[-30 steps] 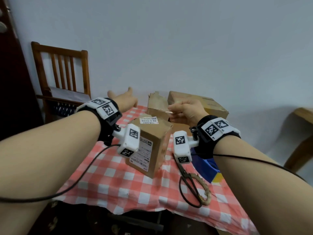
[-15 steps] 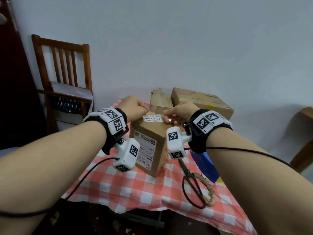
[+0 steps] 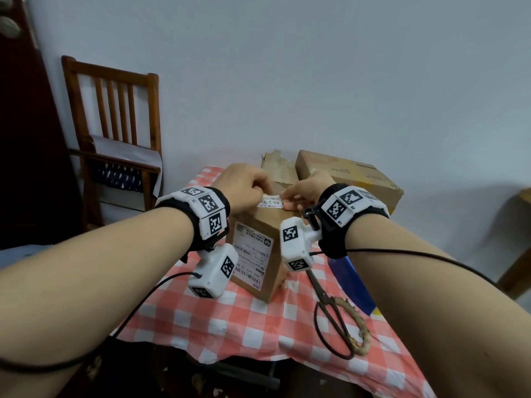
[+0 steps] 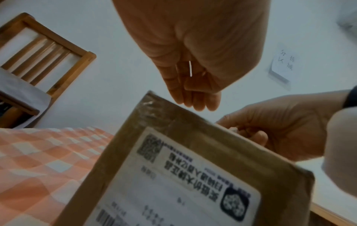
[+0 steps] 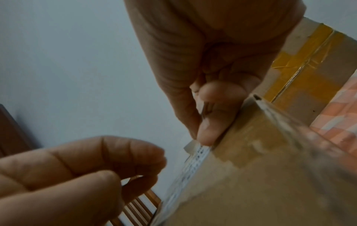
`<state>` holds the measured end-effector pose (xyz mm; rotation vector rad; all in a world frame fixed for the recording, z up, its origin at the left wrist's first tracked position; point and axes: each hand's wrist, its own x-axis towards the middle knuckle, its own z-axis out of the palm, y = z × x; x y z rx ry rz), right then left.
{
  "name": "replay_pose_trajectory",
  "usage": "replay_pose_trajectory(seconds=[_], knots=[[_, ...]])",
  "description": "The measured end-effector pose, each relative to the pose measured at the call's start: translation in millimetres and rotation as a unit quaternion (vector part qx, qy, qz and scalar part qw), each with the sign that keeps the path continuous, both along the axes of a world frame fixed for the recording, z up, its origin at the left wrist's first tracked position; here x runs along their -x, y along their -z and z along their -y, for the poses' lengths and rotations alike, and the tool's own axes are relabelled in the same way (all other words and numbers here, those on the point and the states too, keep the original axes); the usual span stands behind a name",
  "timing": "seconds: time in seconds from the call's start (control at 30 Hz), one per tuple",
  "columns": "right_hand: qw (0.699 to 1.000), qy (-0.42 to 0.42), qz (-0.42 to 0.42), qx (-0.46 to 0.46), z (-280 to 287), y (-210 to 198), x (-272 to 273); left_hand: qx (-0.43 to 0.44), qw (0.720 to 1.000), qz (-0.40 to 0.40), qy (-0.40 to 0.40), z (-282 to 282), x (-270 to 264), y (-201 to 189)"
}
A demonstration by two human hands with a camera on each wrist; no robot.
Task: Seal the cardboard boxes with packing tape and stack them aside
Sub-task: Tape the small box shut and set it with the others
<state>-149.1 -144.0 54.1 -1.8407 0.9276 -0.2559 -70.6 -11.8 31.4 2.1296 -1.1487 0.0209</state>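
Note:
A small brown cardboard box (image 3: 258,254) with a shipping label stands upright on the checked tablecloth (image 3: 230,326), a white sticker (image 3: 270,201) on its top. Both hands are at the top of the box. My left hand (image 3: 265,191) is curled above the top's left part, its thumb and forefinger pinching a thin clear strip (image 5: 133,178) that looks like tape. My right hand (image 3: 288,198) pinches at the top's right edge, thumb (image 5: 208,131) pressed beside the sticker's lifted corner. The box's labelled side (image 4: 193,175) fills the left wrist view. The strip's full run is hidden.
Black scissors (image 3: 330,308) lie right of the box beside a rough brown ring (image 3: 359,331) and a blue object (image 3: 350,280). A larger taped box (image 3: 350,176) and an open-flapped one (image 3: 278,168) sit behind. A wooden chair (image 3: 115,124) stands at left, against the wall.
My left hand came back from reaching behind the box and curled at its top. My right hand lowered its pinched strip onto the box top.

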Motion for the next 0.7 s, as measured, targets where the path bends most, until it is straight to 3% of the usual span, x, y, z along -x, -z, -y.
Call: replay_pose_trajectory(seconds=[0.2,0.33,0.7], knots=[[1.000,0.005,0.013,0.002,1.1,2.8,-0.1,-0.098,0.992,0.077,0.033,1.7,4.7,5.1],[1.000,-0.001,0.000,0.017,1.0,-0.7,-1.2,-0.115,0.991,0.056,0.038,4.8,3.0,6.8],[0.994,-0.034,-0.068,0.074,10.0,-2.2,-12.1,-0.223,0.968,0.109,0.047,14.2,-0.6,2.4]])
